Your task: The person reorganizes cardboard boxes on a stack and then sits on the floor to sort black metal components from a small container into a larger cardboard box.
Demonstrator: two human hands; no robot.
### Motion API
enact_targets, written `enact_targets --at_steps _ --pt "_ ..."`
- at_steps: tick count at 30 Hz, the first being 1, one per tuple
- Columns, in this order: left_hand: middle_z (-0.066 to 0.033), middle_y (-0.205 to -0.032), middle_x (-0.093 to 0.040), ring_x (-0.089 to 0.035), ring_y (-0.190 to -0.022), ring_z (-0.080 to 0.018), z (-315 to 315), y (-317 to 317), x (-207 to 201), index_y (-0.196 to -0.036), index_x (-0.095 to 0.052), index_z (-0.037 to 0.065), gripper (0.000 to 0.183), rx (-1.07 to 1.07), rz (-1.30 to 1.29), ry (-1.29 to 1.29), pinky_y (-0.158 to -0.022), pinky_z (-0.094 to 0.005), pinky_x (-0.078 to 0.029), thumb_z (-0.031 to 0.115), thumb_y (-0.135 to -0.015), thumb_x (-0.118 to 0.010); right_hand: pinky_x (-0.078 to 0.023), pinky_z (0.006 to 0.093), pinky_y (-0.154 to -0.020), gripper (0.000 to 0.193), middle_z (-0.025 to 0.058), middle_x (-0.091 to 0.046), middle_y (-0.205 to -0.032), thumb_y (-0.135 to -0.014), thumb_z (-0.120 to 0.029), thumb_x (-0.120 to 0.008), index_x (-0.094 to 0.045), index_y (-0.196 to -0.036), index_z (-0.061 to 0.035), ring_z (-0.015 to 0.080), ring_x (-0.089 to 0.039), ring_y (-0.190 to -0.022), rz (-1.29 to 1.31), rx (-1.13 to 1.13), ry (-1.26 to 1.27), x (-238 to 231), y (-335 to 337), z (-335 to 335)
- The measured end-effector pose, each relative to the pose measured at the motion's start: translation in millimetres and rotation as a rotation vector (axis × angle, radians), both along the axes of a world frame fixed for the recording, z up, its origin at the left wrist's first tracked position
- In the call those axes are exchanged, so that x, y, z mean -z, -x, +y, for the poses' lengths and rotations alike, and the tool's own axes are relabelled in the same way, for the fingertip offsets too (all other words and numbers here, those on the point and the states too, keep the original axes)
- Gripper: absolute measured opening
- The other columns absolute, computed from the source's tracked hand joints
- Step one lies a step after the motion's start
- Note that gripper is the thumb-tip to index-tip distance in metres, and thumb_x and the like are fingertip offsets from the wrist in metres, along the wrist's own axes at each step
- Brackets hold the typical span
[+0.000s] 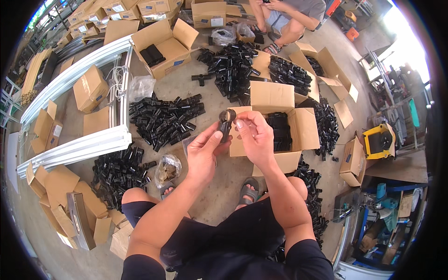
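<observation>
Black fitting (224, 129) in the left hand (201, 151), right hand (258, 140) at its ring

Far to the left of the grip, white metal rails (77, 150) lie on the concrete floor (224, 170). Nearer on that side, a lower heap of black parts (116, 175) sits closer to the body, with a clear plastic bag (168, 170) just beside it; a left-hand heap (163, 119) spreads farther forward.

At the grip, the left thumb and fingers are clamped around the fitting, which stands ring end up, above the floor. The right thumb and forefinger are at the ring's right side; whether they pinch it cannot be told.

Beyond the grip rises a large heap (233, 67). Just right of it, past the right hand, an open carton (305, 126) holds more black pieces (279, 133). Farther right, another heap (326, 123) lies against that carton's outer side, and well apart stands a yellow machine (373, 143).
</observation>
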State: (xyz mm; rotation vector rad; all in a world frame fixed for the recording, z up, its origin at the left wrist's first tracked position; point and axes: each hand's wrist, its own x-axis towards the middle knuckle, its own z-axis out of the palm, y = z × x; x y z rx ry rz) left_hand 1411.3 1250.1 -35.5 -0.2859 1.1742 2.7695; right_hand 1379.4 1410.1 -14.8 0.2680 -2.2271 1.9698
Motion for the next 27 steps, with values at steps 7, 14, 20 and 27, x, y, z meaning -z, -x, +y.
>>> enact_targets --at_steps 7,14,20,27 --pt "-0.0109 -0.123 -0.073 -0.073 -0.106 -0.02 5 4 5 -0.136 -0.065 0.001 0.033 -0.033 0.037 0.016 -0.093 -0.0375 -0.064 0.007 -0.104 -0.064 -0.056 0.0333 -0.066 0.014 0.0105 -0.068 -0.095 -0.094 -0.003 -0.071 -0.064 -0.106 -0.002 0.0239 -0.07 -0.079 0.296 0.033 -0.332 -5 -2 -5" --pt "-0.0113 -0.124 -0.073 -0.071 -0.108 -0.0185 9 6 10 -0.134 -0.067 0.001 0.032 -0.058 0.047 0.022 -0.094 -0.0375 -0.063 0.004 -0.102 -0.065 -0.054 0.0439 -0.066 0.01 0.0135 -0.067 -0.093 -0.1 -0.015 -0.064 -0.062 -0.101 -0.0056 0.0354 -0.068 -0.078 0.32 0.148 -0.634 3 0 -10" --pt "-0.009 -0.125 -0.071 -0.069 -0.105 -0.0143 2 8 7 -0.137 -0.064 -0.003 0.037 -0.062 0.008 0.033 -0.09 -0.032 -0.062 0.005 -0.101 -0.068 -0.052 0.0405 -0.064 0.02 0.0129 -0.069 -0.088 -0.106 -0.022 -0.06 -0.065 -0.103 -0.0026 0.0291 -0.067 -0.071 0.092 0.13 -0.721 15 7 -3" --pt "-0.0058 -0.113 -0.076 -0.068 -0.097 -0.009 9 9 11 -0.13 -0.069 -0.005 0.033 -0.019 0.15 0.194 -0.087 -0.0257 -0.057 0.001 -0.097 -0.07 -0.054 0.0232 -0.075 0.04 0.0064 -0.069 -0.117 -0.11 -0.021 -0.056 -0.056 -0.145 -0.0006 0.0093 -0.066 -0.092 -0.139 -0.011 0.036 8 8 7"
